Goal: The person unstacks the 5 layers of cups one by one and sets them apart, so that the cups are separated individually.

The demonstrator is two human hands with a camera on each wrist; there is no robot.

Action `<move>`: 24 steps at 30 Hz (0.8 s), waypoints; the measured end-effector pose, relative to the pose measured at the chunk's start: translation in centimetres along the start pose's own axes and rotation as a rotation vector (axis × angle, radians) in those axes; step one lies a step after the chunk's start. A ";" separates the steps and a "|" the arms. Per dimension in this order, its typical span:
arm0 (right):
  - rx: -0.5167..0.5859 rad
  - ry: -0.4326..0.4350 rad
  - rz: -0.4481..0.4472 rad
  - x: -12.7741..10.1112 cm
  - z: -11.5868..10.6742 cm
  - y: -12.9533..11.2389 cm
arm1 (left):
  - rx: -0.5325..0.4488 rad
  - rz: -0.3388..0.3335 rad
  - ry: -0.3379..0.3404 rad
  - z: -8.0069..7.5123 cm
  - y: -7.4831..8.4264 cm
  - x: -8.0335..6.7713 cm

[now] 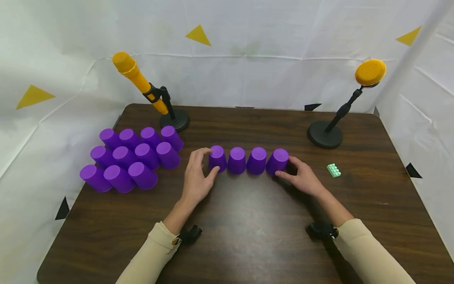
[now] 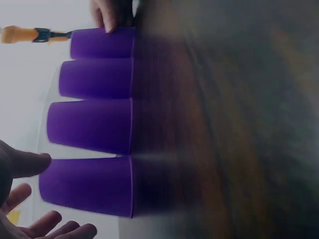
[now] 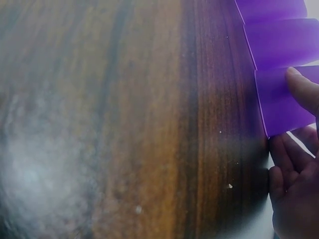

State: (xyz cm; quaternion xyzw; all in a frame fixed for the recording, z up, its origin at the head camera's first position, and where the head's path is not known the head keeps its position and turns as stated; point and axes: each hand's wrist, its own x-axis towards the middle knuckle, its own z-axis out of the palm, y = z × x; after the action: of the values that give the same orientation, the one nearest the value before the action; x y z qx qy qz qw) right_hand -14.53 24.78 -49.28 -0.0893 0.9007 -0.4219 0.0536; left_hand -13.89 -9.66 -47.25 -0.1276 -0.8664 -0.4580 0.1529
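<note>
Several purple cups stand upside down in a row on the dark wooden table [image 1: 248, 221]. My left hand [image 1: 197, 177] is at the leftmost cup [image 1: 217, 158] of this row. In the left wrist view its fingers [image 2: 82, 232] are spread apart beside that cup, and the thumb tip is near the cup's closed end. At the other end of the row, my right hand [image 1: 304, 177] holds the rightmost cup [image 1: 278, 161]. Its thumb [image 3: 304, 89] lies across the cup's near side, with the other fingers around the outer side.
More purple cups [image 1: 124, 157] stand upside down in rows on the left. Behind them is a yellow microphone [image 1: 136, 79] on a black stand. A round yellow microphone [image 1: 370, 72] stands at the back right. A mint-green studded block [image 1: 333, 170] lies right of my right hand.
</note>
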 end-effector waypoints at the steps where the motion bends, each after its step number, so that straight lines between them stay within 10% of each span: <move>1: -0.001 -0.001 0.004 0.0 0.0 0.0 | 0.002 0.003 -0.009 0.3 0.0 0.2; 14: -0.003 -0.001 0.013 0.0 0.0 0.1 | -0.017 0.001 0.022 1.6 -0.6 1.5; 24: -0.011 -0.002 0.027 0.0 -0.1 0.0 | -0.010 -0.002 0.092 -1.7 -0.3 0.5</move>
State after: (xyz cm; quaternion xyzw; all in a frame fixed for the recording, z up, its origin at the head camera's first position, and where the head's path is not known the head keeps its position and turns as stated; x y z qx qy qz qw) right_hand -14.57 24.85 -49.20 -0.0778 0.9041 -0.4159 0.0599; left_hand -14.19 -11.24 -46.39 -0.1064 -0.8562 -0.4678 0.1917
